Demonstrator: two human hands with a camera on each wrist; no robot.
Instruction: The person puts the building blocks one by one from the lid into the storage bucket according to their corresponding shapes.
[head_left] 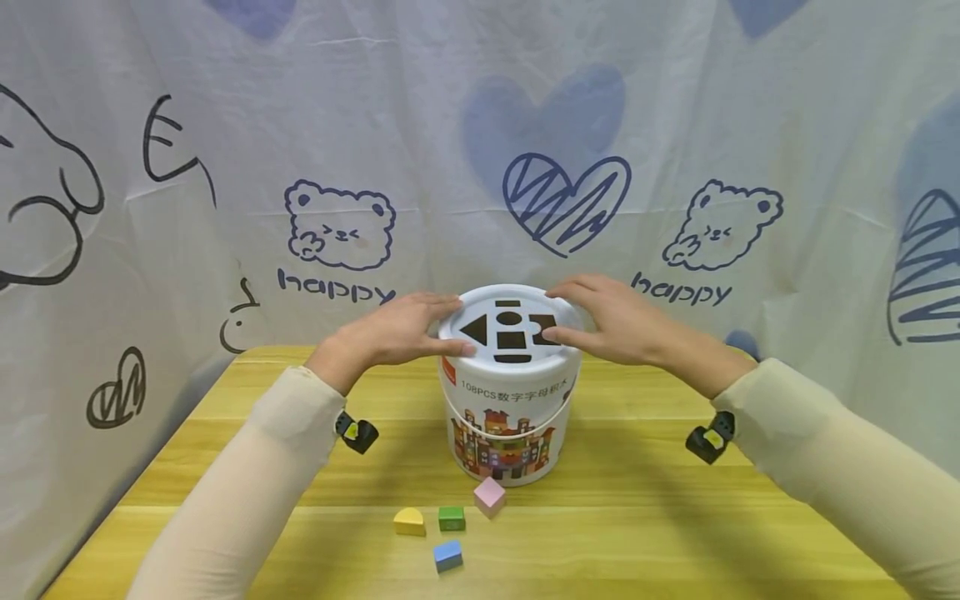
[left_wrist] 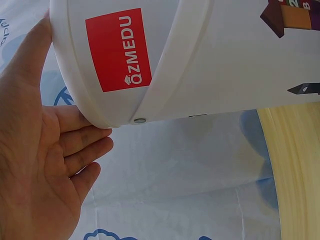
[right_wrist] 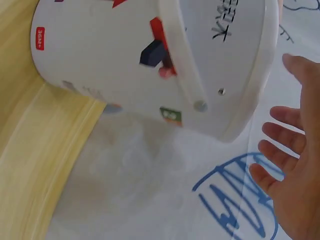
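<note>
A white bucket [head_left: 510, 408] stands upright on the counter [head_left: 630, 517], its lid [head_left: 491, 331] on. The work in hand seems to be at the lid; a firm hold would call for both hands closing on its edge. The left hand [head_left: 397, 332] touches that edge, fingers loosely extended; the right hand [head_left: 622, 325] hovers beside it, fingers relaxed, thumb wide.

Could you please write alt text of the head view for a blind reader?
A person's left hand and right hand flank the shape-holed lid of a white bucket on a wood-grained table. In front lie a yellow block, green block, blue block and pink block.
</note>
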